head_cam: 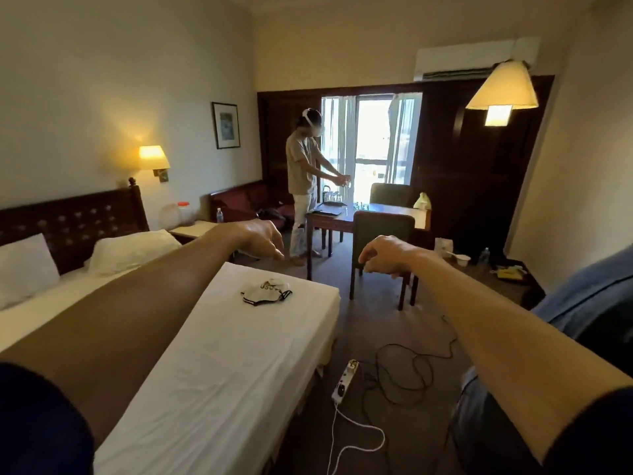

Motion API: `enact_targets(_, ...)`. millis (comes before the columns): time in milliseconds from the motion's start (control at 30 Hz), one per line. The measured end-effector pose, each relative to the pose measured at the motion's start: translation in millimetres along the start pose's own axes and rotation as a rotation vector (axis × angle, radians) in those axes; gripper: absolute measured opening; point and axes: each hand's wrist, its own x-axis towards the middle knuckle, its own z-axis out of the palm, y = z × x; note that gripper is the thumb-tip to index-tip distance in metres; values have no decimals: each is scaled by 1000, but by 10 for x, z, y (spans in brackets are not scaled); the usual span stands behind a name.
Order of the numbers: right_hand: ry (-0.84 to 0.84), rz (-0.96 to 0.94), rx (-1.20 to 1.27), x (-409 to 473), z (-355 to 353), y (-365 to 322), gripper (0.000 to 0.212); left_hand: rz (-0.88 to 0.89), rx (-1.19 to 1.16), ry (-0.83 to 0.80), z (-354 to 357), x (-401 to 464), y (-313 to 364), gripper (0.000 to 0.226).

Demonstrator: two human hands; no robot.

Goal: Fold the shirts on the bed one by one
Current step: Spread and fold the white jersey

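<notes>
A crumpled white shirt with dark trim (265,292) lies near the far corner of the bed (219,371), which is covered with a white sheet. Both my arms stretch out forward above the bed and floor. My left hand (263,240) hangs in the air beyond the shirt, fingers loosely curled downward and holding nothing. My right hand (383,253) hovers to the right over the floor, in front of a chair, fingers also drooping and empty. Neither hand touches the shirt.
A blue garment (596,296) lies at the right edge. A white power strip (344,382) and black cables (404,371) lie on the carpet beside the bed. Another person (303,186) stands at a wooden table (346,217) with chairs (382,248) by the window. Two pillows (24,265) lie at the headboard.
</notes>
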Motion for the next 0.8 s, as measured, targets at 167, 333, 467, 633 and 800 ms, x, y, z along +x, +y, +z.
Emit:
enact_targets(167, -16, -38, 17, 959, 37, 162, 20, -18, -53, -9, 99, 933, -208, 31)
enact_targets(333, -29, -67, 11, 2112, 118, 221, 17, -34, -90, -34, 105, 1968, -591, 33)
enact_targets(467, -56, -102, 42, 3178, 361, 207, 21, -44, -113, -41, 101, 2978, -1091, 34)
enact_targets(633, -34, -122, 89, 4728, 674, 128, 22, -21, -220, -72, 173, 4367, -1863, 29)
enact_targets(800, -92, -111, 88, 5978, 1235, 100, 25, -63, -368, -133, 442, 5484, -2593, 15)
